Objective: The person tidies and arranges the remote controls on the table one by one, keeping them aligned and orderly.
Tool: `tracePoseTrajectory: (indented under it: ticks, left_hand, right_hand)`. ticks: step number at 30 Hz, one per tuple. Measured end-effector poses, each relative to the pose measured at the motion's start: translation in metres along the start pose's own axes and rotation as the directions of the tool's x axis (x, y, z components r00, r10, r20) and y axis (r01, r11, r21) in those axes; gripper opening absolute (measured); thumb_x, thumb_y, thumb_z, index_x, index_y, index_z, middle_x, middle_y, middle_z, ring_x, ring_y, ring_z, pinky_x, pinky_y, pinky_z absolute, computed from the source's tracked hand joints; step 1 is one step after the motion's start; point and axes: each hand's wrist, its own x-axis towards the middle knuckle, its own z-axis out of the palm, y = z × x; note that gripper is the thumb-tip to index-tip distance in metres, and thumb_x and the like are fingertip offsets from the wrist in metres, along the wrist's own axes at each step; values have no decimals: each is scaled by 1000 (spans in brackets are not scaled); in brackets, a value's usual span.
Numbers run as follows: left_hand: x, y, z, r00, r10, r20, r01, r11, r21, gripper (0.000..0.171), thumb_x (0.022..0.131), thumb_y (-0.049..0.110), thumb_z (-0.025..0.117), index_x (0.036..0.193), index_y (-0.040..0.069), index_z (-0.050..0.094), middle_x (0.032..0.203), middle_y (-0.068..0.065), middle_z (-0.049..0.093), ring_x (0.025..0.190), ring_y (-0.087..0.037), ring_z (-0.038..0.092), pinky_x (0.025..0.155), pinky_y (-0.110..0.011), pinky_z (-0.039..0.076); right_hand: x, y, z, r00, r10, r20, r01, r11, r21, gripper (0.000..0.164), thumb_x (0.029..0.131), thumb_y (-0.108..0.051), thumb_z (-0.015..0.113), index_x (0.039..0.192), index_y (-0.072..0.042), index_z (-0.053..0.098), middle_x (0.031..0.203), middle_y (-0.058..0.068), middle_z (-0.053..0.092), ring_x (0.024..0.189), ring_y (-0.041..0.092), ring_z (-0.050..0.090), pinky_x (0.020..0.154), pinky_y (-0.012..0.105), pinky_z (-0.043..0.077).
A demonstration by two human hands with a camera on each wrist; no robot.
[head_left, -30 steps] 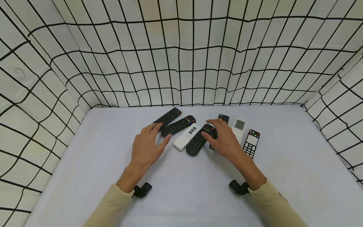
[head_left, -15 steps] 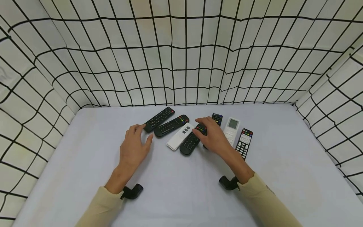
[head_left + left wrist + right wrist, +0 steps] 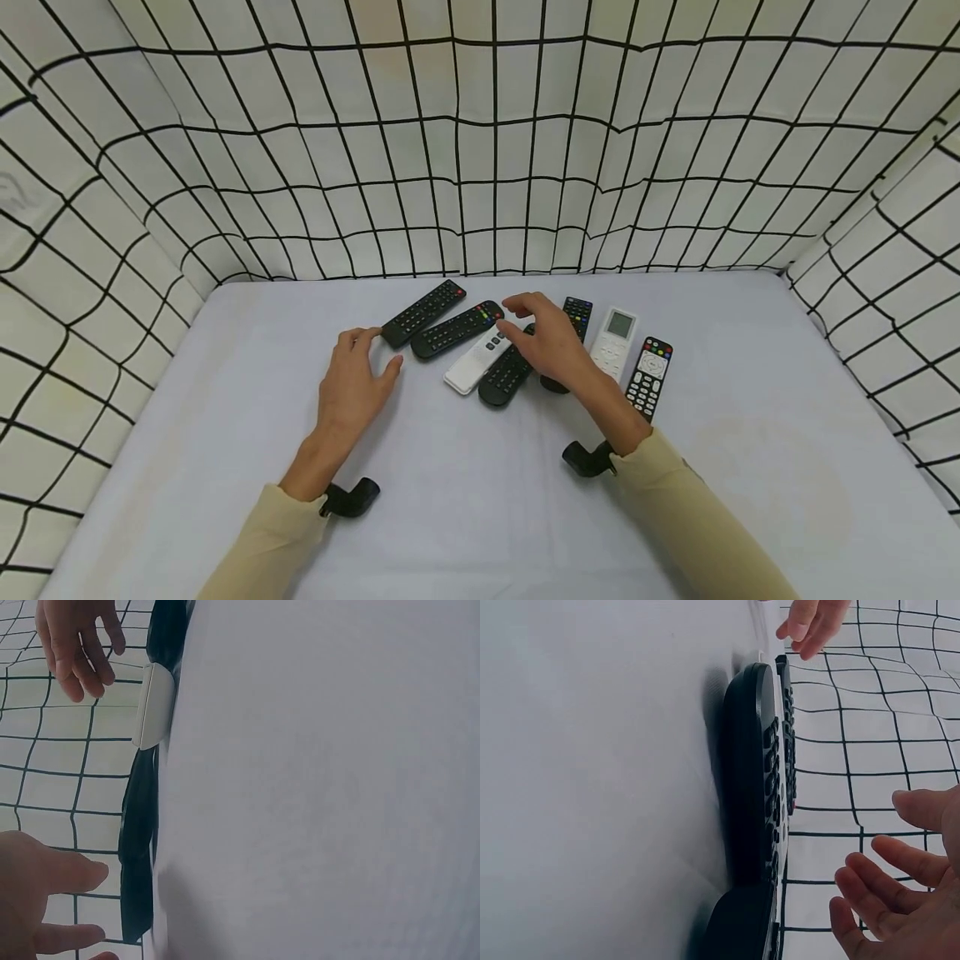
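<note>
In the head view my left hand (image 3: 351, 383) is relaxed, its fingertips right at the near end of the leftmost black remote control (image 3: 423, 313). My right hand (image 3: 551, 342) hovers with fingers loosely bent and nothing held, over the upper ends of a slim white remote (image 3: 477, 362) and a rounded black remote (image 3: 507, 377). Between the leftmost remote and the white one lies another black remote (image 3: 456, 330) with coloured buttons. The right wrist view shows my right hand (image 3: 907, 892) raised, fingers spread, beside the thick black remote (image 3: 742, 772).
Partly behind the right hand is a black remote (image 3: 577, 312). To its right lie a white remote with a small screen (image 3: 615, 342) and a black remote with white buttons (image 3: 649, 375). White walls with a black grid (image 3: 480, 150) enclose the white table (image 3: 465, 517).
My right hand has shifted left, from over the rounded black remote toward the white remote's upper end. My left hand has drawn left off the leftmost remote. The head view has also shifted slightly.
</note>
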Motion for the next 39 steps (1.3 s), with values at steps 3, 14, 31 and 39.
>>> tracePoseTrajectory:
  ticks: [3, 14, 31, 39]
  left_hand:
    - [1, -2, 0, 1000, -12, 7, 13, 1000, -14, 58, 101, 26, 67, 149, 0, 49, 152, -24, 44, 136, -43, 52, 101, -60, 51]
    - [12, -3, 1, 998, -22, 51, 25, 998, -57, 63, 100, 24, 69, 153, 1, 44, 154, -25, 44, 135, -40, 55, 105, -58, 49]
    - [16, -9, 2, 997, -40, 74, 45, 997, -69, 66, 99, 21, 69, 155, 0, 41, 153, -27, 44, 131, -41, 57, 105, -57, 48]
    - [20, -13, 2, 997, -39, 67, 45, 995, -94, 65, 99, 20, 69, 155, -1, 41, 152, -28, 45, 131, -43, 58, 105, -57, 48]
  right_hand:
    - [6, -1, 2, 1000, 9, 6, -9, 1000, 5, 43, 105, -30, 64, 143, -9, 60, 140, 12, 62, 128, 32, 60, 105, 46, 52]
    - [28, -4, 7, 999, 33, 31, -34, 999, 40, 39, 106, -29, 62, 139, -8, 62, 138, 14, 63, 130, 32, 60, 106, 46, 52]
    - [56, -12, 18, 998, 40, 58, -42, 998, 35, 36, 106, -27, 61, 136, -7, 65, 137, 13, 66, 130, 29, 61, 105, 44, 53]
    - [71, -10, 23, 996, 64, 63, -66, 997, 40, 36, 106, -28, 62, 136, -7, 65, 135, 13, 68, 129, 29, 62, 107, 44, 52]
